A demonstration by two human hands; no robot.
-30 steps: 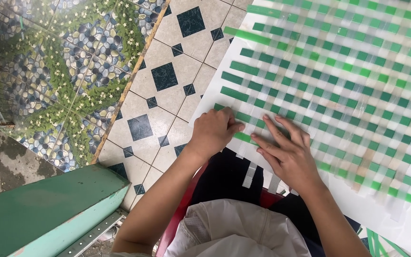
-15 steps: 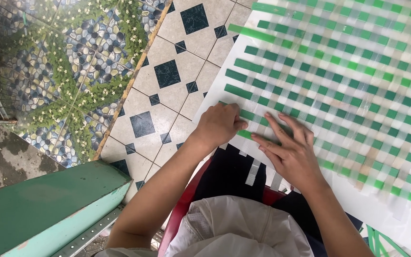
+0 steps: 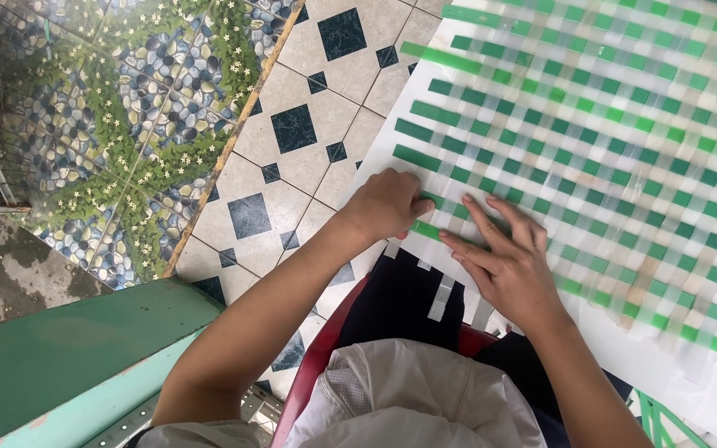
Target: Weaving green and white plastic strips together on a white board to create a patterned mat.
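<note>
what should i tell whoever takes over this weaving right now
Left hand: closed on the near edge of the mat, fingers curled at a green strip.
Right hand: flat on the mat, fingers spread, holding nothing.
Mat lies on the tiled floor, green and clear strips.
Done: most of the mat shows a woven check.
Left: loose strip ends hang at the near edge.

**Tiled floor in daylight**

Cream floor tiles (image 3: 325, 91) carry dark blue diamonds. Beside them, past a thin border strip, lies a pebble-and-leaf patterned floor (image 3: 118, 124). A green ledge (image 3: 68, 357) runs lower left, bare concrete (image 3: 10, 274) beside it.
</note>
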